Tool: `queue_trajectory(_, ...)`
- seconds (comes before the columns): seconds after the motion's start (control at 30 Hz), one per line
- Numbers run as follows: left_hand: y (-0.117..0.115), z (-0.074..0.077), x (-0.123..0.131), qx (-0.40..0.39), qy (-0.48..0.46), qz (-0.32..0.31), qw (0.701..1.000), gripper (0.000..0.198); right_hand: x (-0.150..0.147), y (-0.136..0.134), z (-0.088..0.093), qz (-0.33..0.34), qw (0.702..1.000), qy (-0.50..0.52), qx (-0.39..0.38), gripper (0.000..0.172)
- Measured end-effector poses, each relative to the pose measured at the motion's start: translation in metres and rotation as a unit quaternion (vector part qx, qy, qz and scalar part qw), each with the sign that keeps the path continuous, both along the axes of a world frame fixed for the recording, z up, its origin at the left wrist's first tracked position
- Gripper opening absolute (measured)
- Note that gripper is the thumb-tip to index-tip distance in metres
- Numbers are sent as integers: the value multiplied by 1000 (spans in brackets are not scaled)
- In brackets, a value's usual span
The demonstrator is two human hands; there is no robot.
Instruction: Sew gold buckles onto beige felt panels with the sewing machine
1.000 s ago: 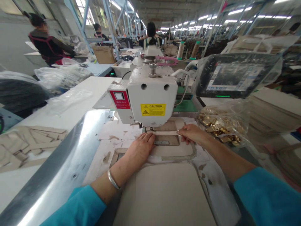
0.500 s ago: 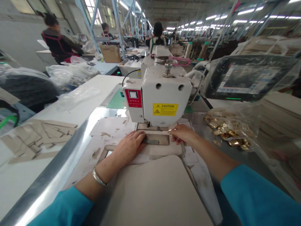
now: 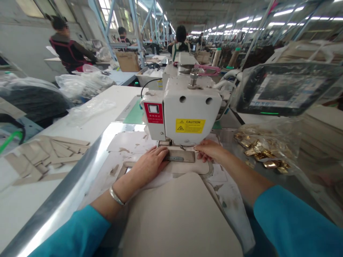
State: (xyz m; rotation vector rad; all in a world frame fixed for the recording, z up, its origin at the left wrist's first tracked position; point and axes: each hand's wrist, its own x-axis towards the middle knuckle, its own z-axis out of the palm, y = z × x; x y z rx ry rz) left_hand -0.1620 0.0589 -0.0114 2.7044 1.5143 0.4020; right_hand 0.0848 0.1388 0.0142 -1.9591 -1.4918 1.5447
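My left hand lies flat, fingers stretched, on the left side of a beige panel beneath the head of a white sewing machine. Just right of its fingertips, a thin metal plate rests in a rectangular recess of the panel. At the recess's right end, my right hand has its fingers pinched around a small shiny metal tool, whose tip points left. The tool's exact kind is too small to tell. Closer to me, a large beige piece covers the front of the work.
Beige strips lie on the white table at left. Gold metal fittings spill from a clear bag at right, below a plastic-wrapped screen. Pink-handled scissors rest atop the machine. Other people sit farther back.
The panel with its recess has shifted slightly away from me, toward the machine head. Both hands have moved a little with it, and the whole view has shifted slightly.
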Motion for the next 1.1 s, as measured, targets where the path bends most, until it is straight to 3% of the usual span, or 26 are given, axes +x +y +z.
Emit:
queue_trajectory(0.3,-2,2,23,5,-30,-65,997,24,41,0,-3,-17,1000,8,4,14)
queue_trajectory(0.73,2,-8,57,36,13,-152,988,33,99,6,-9,-54,998,18,2,8)
queue_trajectory(0.93,-5,8,67,4,17,-129,991,22,97,2,-4,-49,999,12,8,11)
queue_trajectory(1.1,-32,32,82,-88,-10,-157,984,24,97,3,-7,-44,999,3,32,13)
